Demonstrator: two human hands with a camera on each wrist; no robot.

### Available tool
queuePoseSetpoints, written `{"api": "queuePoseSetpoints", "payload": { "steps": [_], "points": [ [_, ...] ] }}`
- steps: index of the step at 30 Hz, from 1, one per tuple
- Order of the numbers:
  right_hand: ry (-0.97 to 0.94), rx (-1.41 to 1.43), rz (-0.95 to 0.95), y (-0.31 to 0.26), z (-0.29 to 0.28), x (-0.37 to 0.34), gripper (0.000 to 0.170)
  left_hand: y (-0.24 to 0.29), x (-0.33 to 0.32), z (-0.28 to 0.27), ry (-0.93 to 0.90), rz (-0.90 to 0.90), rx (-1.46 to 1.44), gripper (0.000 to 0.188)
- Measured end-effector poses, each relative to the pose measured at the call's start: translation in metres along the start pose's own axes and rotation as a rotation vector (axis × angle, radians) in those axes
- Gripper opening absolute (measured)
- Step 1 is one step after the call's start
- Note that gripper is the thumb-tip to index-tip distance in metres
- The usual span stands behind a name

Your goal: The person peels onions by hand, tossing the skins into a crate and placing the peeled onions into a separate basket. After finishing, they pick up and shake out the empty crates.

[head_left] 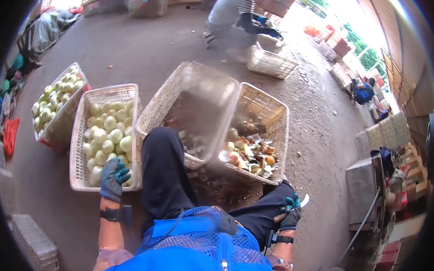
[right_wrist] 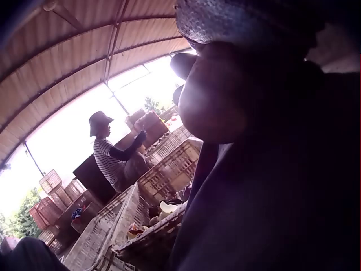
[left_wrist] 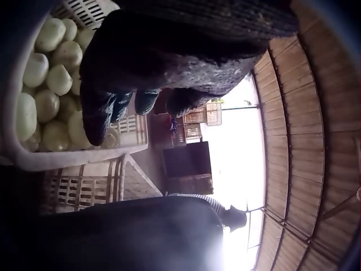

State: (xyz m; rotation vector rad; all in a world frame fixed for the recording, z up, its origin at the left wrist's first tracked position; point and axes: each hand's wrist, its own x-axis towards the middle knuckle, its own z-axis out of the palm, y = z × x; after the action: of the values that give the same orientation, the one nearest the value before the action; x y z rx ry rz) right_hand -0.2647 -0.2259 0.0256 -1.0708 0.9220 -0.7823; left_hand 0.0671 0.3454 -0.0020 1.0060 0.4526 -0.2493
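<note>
A white crate (head_left: 75, 145) of pale peeled onions (head_left: 100, 138) stands left of the knees. The left hand (head_left: 113, 179), in a dark glove with teal fingertips, is over its near edge, fingers loosely bent; no onion shows in its grasp. In the left wrist view, that hand (left_wrist: 163, 62) is beside the onions (left_wrist: 59, 79). The right hand (head_left: 290, 214), also gloved, is by the right thigh and grips a small tool with a pale curved blade (head_left: 305, 201); its handle is mostly hidden. The right wrist view shows this hand (right_wrist: 225, 73) dark and close, without the blade.
Another onion crate (head_left: 59, 142) stands farther left. Ahead are a crate (head_left: 151, 109) with dark scraps and one (head_left: 285, 138) with peelings and some onions. A person (head_left: 230, 21) sits beyond, near a crate (head_left: 272, 64). Stacked crates (head_left: 34, 239) are at lower left.
</note>
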Motion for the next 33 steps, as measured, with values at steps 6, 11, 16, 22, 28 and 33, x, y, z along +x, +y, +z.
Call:
{"api": "queuePoseSetpoints", "payload": {
  "steps": [6, 11, 16, 22, 28, 33],
  "points": [
    [0.068, 0.088, 0.008, -0.003, 0.003, -0.013, 0.031, 0.013, -0.032, -0.012, 0.072, 0.031, 0.004, 0.031],
    [0.082, 0.184, 0.043, 0.006, -0.007, 0.001, 0.032, 0.012, -0.036, -0.019, 0.136, -0.019, -0.055, 0.023],
    [0.122, 0.353, 0.044, 0.010, -0.007, 0.006, 0.033, 0.015, -0.026, -0.008, 0.032, 0.011, -0.074, 0.019],
    [0.139, 0.332, -0.066, 0.024, -0.031, 0.001, 0.029, 0.025, -0.054, 0.056, -0.273, 0.020, -0.116, 0.023],
    [0.348, 0.325, 0.064, -0.017, -0.021, -0.030, 0.024, 0.021, -0.097, 0.083, -0.183, 0.158, 0.081, 0.024],
    [-0.065, 0.410, -0.254, -0.094, 0.042, -0.063, 0.046, 0.058, -0.145, 0.179, -0.683, 0.208, 0.351, 0.033]
  ]
}}
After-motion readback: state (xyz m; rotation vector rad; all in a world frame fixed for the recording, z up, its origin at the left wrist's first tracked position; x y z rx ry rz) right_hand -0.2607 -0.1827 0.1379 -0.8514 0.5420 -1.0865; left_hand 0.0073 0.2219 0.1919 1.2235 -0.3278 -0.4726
